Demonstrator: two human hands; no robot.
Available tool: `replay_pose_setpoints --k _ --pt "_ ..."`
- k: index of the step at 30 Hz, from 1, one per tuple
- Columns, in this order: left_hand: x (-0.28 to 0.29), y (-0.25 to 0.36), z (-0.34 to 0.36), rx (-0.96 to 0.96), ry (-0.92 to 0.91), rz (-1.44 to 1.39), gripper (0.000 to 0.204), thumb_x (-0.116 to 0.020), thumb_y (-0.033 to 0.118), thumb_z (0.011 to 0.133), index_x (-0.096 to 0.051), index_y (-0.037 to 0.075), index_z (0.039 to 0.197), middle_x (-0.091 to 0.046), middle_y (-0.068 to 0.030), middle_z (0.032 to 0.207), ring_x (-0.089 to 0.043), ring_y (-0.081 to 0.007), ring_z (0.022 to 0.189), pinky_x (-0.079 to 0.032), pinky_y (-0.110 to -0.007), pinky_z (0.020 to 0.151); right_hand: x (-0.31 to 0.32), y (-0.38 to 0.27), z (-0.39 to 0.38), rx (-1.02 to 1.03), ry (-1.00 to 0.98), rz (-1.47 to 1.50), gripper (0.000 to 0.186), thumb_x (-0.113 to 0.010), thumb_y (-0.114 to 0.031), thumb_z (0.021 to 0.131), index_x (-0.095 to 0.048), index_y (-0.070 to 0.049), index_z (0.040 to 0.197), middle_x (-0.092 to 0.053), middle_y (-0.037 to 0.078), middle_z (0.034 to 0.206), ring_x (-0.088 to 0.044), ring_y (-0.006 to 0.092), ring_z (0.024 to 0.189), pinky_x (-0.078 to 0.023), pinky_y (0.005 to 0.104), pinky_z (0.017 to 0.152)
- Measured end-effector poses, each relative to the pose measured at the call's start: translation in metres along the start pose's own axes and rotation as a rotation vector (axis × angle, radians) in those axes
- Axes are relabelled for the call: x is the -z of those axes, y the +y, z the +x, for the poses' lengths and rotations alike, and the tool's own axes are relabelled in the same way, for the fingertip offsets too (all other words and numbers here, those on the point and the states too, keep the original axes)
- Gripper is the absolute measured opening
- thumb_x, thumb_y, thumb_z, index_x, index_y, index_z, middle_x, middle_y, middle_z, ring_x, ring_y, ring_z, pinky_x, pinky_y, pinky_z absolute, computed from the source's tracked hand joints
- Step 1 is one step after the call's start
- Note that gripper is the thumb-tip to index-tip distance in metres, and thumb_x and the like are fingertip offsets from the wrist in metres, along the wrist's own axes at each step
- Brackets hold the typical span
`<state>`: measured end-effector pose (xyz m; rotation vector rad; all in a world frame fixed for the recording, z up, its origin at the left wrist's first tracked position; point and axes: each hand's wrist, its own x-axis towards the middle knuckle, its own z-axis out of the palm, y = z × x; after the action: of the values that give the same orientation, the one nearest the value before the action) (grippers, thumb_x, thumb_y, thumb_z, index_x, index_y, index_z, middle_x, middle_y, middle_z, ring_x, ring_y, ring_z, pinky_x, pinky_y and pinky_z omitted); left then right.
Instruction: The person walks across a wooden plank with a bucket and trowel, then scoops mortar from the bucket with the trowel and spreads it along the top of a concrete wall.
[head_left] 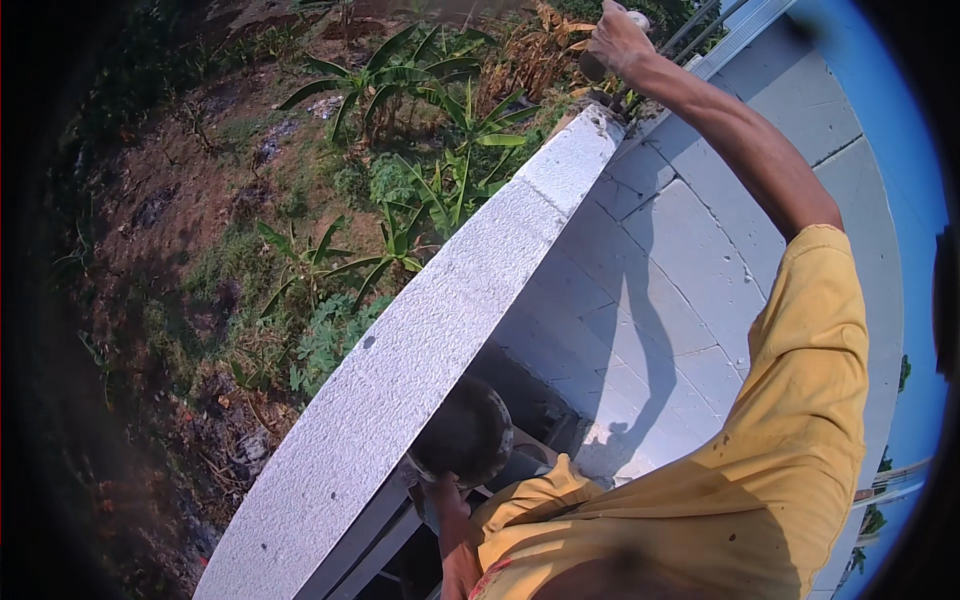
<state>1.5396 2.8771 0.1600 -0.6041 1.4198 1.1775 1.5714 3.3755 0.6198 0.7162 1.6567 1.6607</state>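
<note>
Low in the view, the person's left hand (447, 492) is closed on the near rim of a round, dark-bowled container (462, 432). The container lies just beyond that hand, touching it, beside the inner edge of a pale, rough-topped wall (430, 290) (whether container and wall touch cannot be told). Its inside is in shade, so any contents cannot be made out.

Well apart from it, the right hand (622, 42) reaches out at the top of the view, curled around a small object with a pale, rounded end (638, 19); its kind is too hard to tell. That object sits within the grip, near the wall's far end and just beside some thin rods (690, 38).

The right arm leaves the sleeve of a yellow shirt (690, 490) and passes over a block surface (700, 260), which carries the arm's shadow (645, 340). Left of the wall, broad-leaved plants (390, 85) grow on the ground below.
</note>
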Motion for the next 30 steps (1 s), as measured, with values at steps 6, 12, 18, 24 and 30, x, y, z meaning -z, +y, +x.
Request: replay_pose_setpoints --k 6,12,18,24,30 --pt "-0.001 0.001 0.002 -0.035 -0.112 0.012 0.043 -0.056 0.000 0.068 -0.048 0.003 0.110 -0.050 -0.0127 0.102 -0.055 -0.0294 0.093 -0.056 -0.050 0.073 0.044 0.032 -0.063 -0.120 0.147 0.177 0.019 -0.058 -0.023 0.086 -0.066 -0.025 0.103 -0.068 -0.002 0.089 -0.063 0.0166 0.082 -0.041 0.0383 0.071" --pt "-0.007 0.031 -0.031 -0.069 -0.231 0.206 0.065 -0.052 -0.002 0.066 -0.038 0.015 0.128 -0.048 -0.0108 0.105 -0.055 -0.0285 0.093 -0.056 -0.048 0.070 -0.026 0.075 -0.185 -0.229 0.265 0.408 0.026 -0.058 -0.019 0.085 -0.063 -0.023 0.110 -0.068 0.002 0.092 -0.064 0.0195 0.083 -0.046 0.0410 0.070" --pt "-0.027 0.069 -0.055 -0.174 -0.335 0.392 0.046 -0.054 -0.001 0.069 -0.046 0.007 0.113 -0.052 -0.0094 0.090 -0.058 -0.0219 0.076 -0.056 -0.036 0.061 0.033 -0.026 -0.355 -0.316 -0.130 1.377 0.048 -0.066 -0.013 0.077 -0.056 -0.022 0.123 -0.067 0.006 0.101 -0.064 0.0276 0.085 -0.051 0.0393 0.077" --pt "-0.075 0.091 -0.078 -0.307 -0.314 0.653 0.029 -0.056 0.002 0.071 -0.051 -0.003 0.099 -0.053 -0.0083 0.083 -0.058 -0.0212 0.067 -0.053 -0.033 0.059 0.092 -0.203 -0.426 -0.237 -0.516 1.611 0.039 -0.062 -0.021 0.082 -0.056 -0.020 0.121 -0.061 0.008 0.091 -0.064 0.0275 0.079 -0.051 0.0392 0.070" --pt "-0.071 0.090 -0.074 -0.696 -0.292 0.878 0.019 -0.060 0.008 0.074 -0.058 -0.005 0.089 -0.059 -0.0102 0.086 -0.057 -0.0208 0.068 -0.047 -0.034 0.064 0.127 -0.298 -0.414 -0.384 -0.343 1.586 0.046 -0.055 -0.007 0.082 -0.050 -0.017 0.127 -0.056 0.010 0.088 -0.063 0.0288 0.076 -0.051 0.0398 0.067"
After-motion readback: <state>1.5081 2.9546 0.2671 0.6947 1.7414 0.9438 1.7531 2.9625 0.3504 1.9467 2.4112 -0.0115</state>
